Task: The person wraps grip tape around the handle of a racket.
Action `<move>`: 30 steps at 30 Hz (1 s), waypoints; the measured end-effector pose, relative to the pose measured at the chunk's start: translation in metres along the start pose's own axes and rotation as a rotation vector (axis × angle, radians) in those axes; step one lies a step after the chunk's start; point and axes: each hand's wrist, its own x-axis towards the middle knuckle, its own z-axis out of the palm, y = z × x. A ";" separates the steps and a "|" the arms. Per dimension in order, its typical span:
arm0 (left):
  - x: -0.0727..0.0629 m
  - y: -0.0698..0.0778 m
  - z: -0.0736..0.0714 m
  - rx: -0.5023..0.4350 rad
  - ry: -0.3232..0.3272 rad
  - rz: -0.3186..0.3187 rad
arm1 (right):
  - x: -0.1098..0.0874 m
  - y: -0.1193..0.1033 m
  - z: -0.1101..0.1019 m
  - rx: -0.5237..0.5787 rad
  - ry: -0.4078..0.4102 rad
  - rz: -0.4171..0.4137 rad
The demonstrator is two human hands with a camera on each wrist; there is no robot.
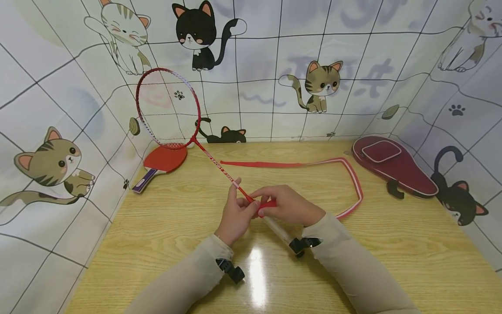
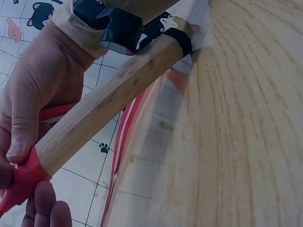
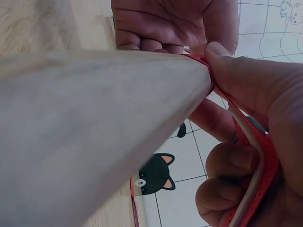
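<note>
A badminton racket slants across the head view, its strung head up at the left. Its handle is bare wood with a dark band near the butt. My left hand grips the racket where shaft meets handle, thumb and fingertips at the red cone. Beside it, my right hand pinches red grip tape with fingers curled round it, right at the handle's top. The long tape loops out past my right forearm and back across the table, ending in a narrow tip. The racket head overlaps the table-tennis bat in this view.
A red table-tennis bat lies at the back left of the wooden table. A dark red bat case with a black strap end rests at the back right. Cat-printed cloth hangs behind and at both sides.
</note>
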 end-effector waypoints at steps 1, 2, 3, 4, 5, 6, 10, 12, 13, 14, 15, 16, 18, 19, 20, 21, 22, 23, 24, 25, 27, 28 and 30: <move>0.000 0.001 0.000 -0.008 -0.002 0.001 | 0.000 0.001 0.000 -0.001 0.003 -0.001; 0.000 0.001 0.000 -0.016 -0.003 0.002 | 0.000 0.001 0.000 0.000 0.004 -0.003; 0.000 0.001 0.000 -0.023 -0.004 0.004 | 0.000 0.002 0.000 0.003 0.004 -0.004; 0.000 0.002 0.001 -0.030 -0.004 0.003 | 0.000 0.003 0.000 0.004 0.003 -0.004; 0.001 0.002 0.001 -0.033 -0.003 0.005 | 0.000 0.003 0.000 0.008 0.000 -0.003; 0.001 0.002 0.001 -0.037 -0.003 0.005 | -0.001 0.004 0.000 0.012 -0.003 -0.003; 0.001 0.001 0.001 -0.047 0.000 0.017 | -0.001 0.005 -0.003 0.026 -0.015 -0.011; 0.001 0.001 0.001 -0.057 0.002 0.017 | -0.001 0.004 -0.004 0.029 -0.018 -0.013; 0.002 0.001 0.001 -0.061 0.005 0.017 | -0.001 0.004 -0.005 0.030 -0.020 -0.013; 0.002 0.000 0.001 -0.064 0.007 0.013 | -0.002 0.004 -0.005 0.032 -0.023 -0.012; 0.002 0.000 0.002 -0.066 0.009 0.010 | -0.002 0.004 -0.006 0.034 -0.027 -0.007; 0.002 -0.001 0.002 -0.067 0.012 0.006 | -0.002 0.004 -0.006 0.033 -0.028 -0.006; 0.003 -0.002 0.002 -0.067 0.012 0.003 | -0.001 0.004 -0.006 0.033 -0.033 -0.005; 0.003 -0.002 0.002 -0.070 0.011 0.002 | -0.001 0.004 -0.006 0.033 -0.035 -0.007; 0.003 -0.003 0.002 -0.072 0.009 0.002 | -0.001 0.004 -0.006 0.033 -0.036 -0.008; 0.003 -0.003 0.002 -0.076 0.007 0.000 | -0.001 0.005 -0.006 0.034 -0.037 -0.011; 0.003 -0.003 0.002 -0.080 0.004 0.000 | -0.001 0.005 -0.005 0.034 -0.038 -0.014; 0.003 -0.003 0.001 -0.085 0.001 -0.002 | -0.001 0.005 -0.005 0.030 -0.037 -0.015; 0.002 -0.003 0.001 -0.089 -0.001 -0.005 | -0.001 0.005 -0.005 0.027 -0.036 -0.016; 0.002 -0.003 0.001 -0.095 0.000 -0.010 | -0.001 0.005 -0.005 0.022 -0.035 -0.017; 0.002 -0.003 0.001 -0.099 -0.001 -0.012 | 0.000 0.005 -0.004 0.012 -0.034 -0.014; 0.002 -0.003 0.001 -0.103 -0.002 -0.011 | 0.000 0.005 -0.004 0.006 -0.033 -0.010; 0.003 -0.003 0.001 -0.112 -0.002 -0.008 | 0.000 0.004 -0.005 0.003 -0.035 -0.006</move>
